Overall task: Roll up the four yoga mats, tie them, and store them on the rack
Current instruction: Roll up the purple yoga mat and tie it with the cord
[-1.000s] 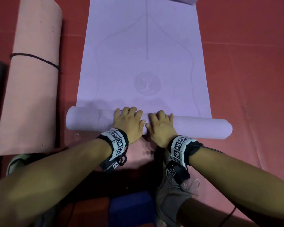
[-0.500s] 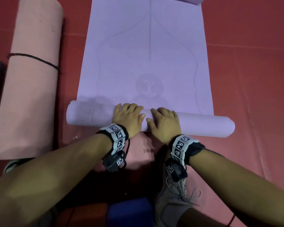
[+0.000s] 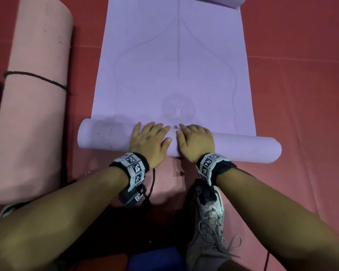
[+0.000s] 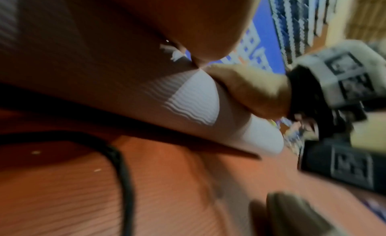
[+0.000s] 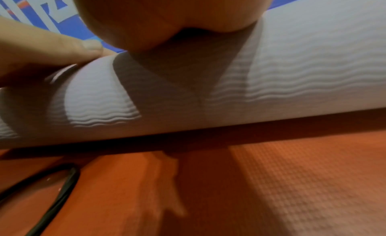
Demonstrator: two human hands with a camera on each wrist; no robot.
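Note:
A lilac yoga mat [image 3: 174, 61] lies flat on the red floor, its near end wound into a roll [image 3: 247, 149] that also fills the right wrist view [image 5: 292, 74]. My left hand [image 3: 149, 141] and right hand [image 3: 195, 142] press side by side on top of the roll's middle, fingers laid flat over it. The roll's left end sticks out a little past the flat mat's edge. A pink mat [image 3: 33, 98], rolled and tied with a black cord [image 3: 37, 79], lies at the left. The left wrist view shows the roll [image 4: 198, 104] under my palm.
The mat's far end [image 3: 219, 1] curls up at the top. A loose black cord [image 3: 153, 184] lies on the floor by my left wrist. My grey shoe [image 3: 209, 227] sits under the right forearm, a blue block [image 3: 155, 259] near the bottom edge. Red floor stretches to the right.
Both hands have pushed the roll forward over the flat mat, closer to the round emblem. The roll has grown slightly thicker.

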